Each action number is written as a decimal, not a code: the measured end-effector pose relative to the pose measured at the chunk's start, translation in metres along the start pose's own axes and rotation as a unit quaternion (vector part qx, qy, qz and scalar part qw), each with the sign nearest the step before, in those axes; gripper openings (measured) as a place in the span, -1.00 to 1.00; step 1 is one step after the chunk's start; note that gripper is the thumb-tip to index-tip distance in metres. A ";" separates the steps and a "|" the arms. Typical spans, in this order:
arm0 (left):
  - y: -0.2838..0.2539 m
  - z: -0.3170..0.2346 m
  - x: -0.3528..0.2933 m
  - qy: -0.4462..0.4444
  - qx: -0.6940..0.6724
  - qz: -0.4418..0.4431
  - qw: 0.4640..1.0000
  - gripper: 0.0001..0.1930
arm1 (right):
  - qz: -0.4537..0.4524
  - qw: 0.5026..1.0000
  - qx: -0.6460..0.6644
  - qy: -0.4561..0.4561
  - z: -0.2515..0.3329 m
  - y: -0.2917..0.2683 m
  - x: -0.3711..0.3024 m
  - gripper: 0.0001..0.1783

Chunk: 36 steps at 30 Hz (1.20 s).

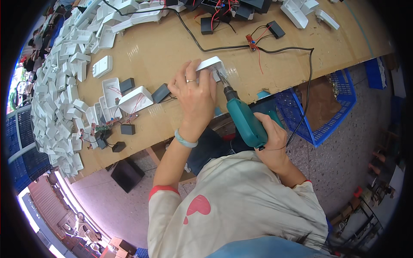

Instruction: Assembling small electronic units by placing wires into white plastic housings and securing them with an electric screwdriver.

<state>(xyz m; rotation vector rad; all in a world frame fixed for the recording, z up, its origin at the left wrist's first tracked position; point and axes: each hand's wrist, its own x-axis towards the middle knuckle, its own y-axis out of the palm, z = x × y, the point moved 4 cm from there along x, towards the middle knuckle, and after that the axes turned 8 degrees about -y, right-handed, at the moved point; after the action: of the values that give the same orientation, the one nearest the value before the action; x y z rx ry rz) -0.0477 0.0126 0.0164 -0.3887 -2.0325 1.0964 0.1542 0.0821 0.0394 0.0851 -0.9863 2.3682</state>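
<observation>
My left hand [194, 91] is closed around a white plastic housing [212, 62] near the table's front edge, steadying it on its side with the hollow facing me. In my right hand [273, 134] is a teal corded soldering gun [244, 120]. Its thin metal tip reaches into the housing's opening; the fingers and the shell's wall hide what the tip touches inside. Just left of my left hand lies a black box-shaped part [161, 93] with a wire. Beside it sit an open white housing [136, 99] with red wires and another white tray-shaped shell [111, 92].
A large heap of white housings [56, 116] covers the table's left side. Black parts with wires [215, 17] lie at the back. A black cord [284, 49] crosses the table and hangs over its front edge. A blue crate [320, 136] stands below right.
</observation>
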 end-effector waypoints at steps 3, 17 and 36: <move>0.000 0.000 0.000 0.000 -0.002 -0.001 1.000 -0.91 | 0.001 1.000 -0.001 0.000 0.001 -0.001 0.000 -0.39; -0.001 0.000 0.001 0.005 -0.018 0.004 1.000 -0.86 | -0.017 1.000 0.023 -0.009 0.006 -0.007 0.001 -0.41; -0.011 0.038 -0.005 -0.027 0.008 0.036 0.999 -0.61 | -0.121 0.993 0.009 0.011 0.005 -0.028 -0.014 -0.67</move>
<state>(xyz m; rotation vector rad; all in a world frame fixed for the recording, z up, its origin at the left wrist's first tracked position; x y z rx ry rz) -0.0719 -0.0185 0.0108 -0.4304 -2.0698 1.1783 0.1796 0.0883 0.0572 0.1740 -0.8917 2.1518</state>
